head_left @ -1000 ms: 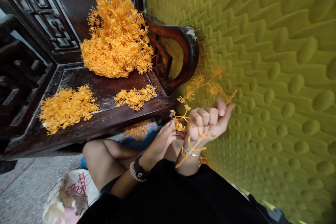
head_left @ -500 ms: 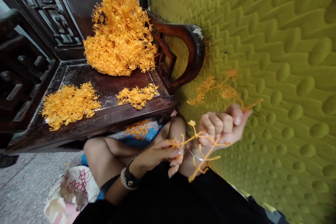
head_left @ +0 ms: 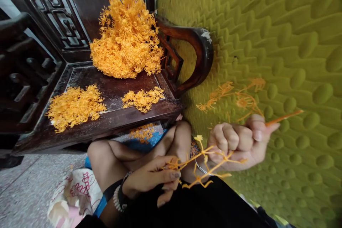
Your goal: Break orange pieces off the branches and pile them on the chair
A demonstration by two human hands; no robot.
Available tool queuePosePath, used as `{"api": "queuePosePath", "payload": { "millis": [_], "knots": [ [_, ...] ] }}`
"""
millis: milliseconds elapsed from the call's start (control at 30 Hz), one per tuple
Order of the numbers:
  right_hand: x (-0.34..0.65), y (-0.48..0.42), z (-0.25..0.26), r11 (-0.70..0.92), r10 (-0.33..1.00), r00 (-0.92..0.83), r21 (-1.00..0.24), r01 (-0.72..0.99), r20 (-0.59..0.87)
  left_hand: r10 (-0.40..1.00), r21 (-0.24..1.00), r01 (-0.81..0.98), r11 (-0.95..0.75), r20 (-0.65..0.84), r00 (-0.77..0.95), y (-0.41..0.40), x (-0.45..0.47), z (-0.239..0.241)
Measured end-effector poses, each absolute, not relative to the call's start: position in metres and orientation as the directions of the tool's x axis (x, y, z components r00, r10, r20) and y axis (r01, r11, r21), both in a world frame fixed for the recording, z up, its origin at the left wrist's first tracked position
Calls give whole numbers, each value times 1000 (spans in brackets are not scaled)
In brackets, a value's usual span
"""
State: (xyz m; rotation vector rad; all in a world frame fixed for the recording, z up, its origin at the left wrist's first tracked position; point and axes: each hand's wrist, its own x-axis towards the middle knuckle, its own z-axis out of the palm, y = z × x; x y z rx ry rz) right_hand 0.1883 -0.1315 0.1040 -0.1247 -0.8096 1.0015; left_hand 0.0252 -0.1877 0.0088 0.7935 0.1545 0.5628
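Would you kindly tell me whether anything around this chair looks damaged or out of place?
The armrest has a pale, scuffed patch on its curved end, unlike the dark wood around it. Orange pieces lie below the seat, apart from the piles on it.

Location Type: Living Area of a Home

Classification: domestic interior, probably a sitting room. Identifying features are as follows. The main furnishing is a dark wooden chair with a lattice-carved backrest [head_left: 84, 3] and a curved armrest [head_left: 205, 55], the latter bearing a pale scuffed patch. The adjoining wall [head_left: 283, 46] is faced in yellow-green, relief-patterned decorative material. The floor [head_left: 40, 178] is hard, speckled and crossed by a seam. The person sits low before the chair, bare legs [head_left: 103, 160] crossed, beside a blue covering [head_left: 156, 139]. Heaps of orange pieces [head_left: 128, 39] lie on the seat [head_left: 110, 94]: handwork set out on household furniture.
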Motion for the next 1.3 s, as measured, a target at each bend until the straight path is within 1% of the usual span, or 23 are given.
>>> {"api": "queuePosePath", "payload": {
  "millis": [167,233,333,433,533,633,767,833,933,1033,1233,1300],
  "knots": [
    [182,-129,106,579,788,345,-424,-696,511,546,668,-444,598,67,835,-190,20,10],
    [183,-126,106,580,789,354,-420,-698,502,592,648,-472,598,39,805,-189,21,13],
    [186,-120,105,566,791,324,-422,-708,519,678,646,-531,549,28,735,-185,27,14],
    [192,-116,103,547,800,291,-440,-712,525,663,725,-463,509,12,748,-181,31,12],
    [196,-115,100,546,803,286,-453,-704,523,668,795,-370,480,-59,742,-181,30,13],
    [197,-117,97,563,792,299,-445,-696,533,723,836,-322,444,-122,680,-186,27,19],
    [195,-121,98,600,765,338,-418,-682,548,741,880,-251,403,-152,654,-194,20,25],
    [193,-122,99,574,793,333,-443,-688,510,740,894,-218,391,-166,651,-196,17,25],
    [189,-123,100,481,870,311,-514,-710,383,748,906,-185,381,-184,638,-198,14,23],
    [185,-123,100,432,901,320,-542,-721,292,759,913,-184,365,-178,626,-199,12,20],
    [182,-126,102,439,898,331,-531,-725,289,778,946,-143,291,-148,610,-204,8,17],
    [181,-127,104,432,901,323,-537,-724,289,770,944,-140,299,-152,619,-207,6,17]
  ]
}}
